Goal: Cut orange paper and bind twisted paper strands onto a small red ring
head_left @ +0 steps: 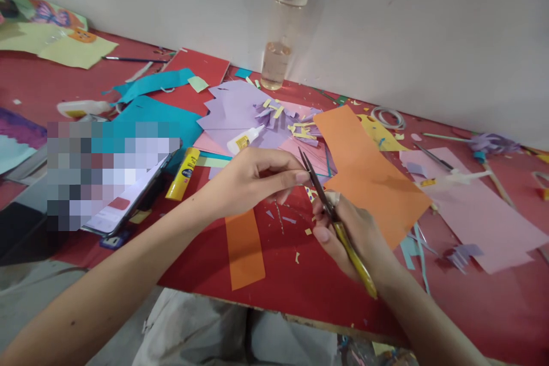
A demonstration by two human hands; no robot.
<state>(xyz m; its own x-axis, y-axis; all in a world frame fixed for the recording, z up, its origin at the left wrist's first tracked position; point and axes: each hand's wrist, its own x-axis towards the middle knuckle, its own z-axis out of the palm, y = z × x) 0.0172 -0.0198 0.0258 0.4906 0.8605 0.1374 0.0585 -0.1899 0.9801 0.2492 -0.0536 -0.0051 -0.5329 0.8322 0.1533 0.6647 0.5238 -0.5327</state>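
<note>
My right hand (pixel 358 231) is wrapped round scissors (pixel 330 206) with dark, narrow blades and a yellow handle. The blades point up and to the left, their tips slightly apart. Thumb and forefinger of my left hand (pixel 253 180) are pinched together right beside the blades; whatever they hold is too small or hidden to make out. Between the hands, a small piece patterned with dots (pixel 310 194) partly shows. Below my left hand lies an orange paper strip (pixel 246 251), and a larger orange sheet (pixel 364 177) lies beyond my right hand.
On the red table (pixel 201 266) are a glue stick (pixel 183 174), a white glue bottle (pixel 245 140), a phone (pixel 128 194), lilac paper (pixel 231 106), pink sheets (pixel 467 206) and scattered scraps. A clear bottle (pixel 277 63) of liquid stands against the wall.
</note>
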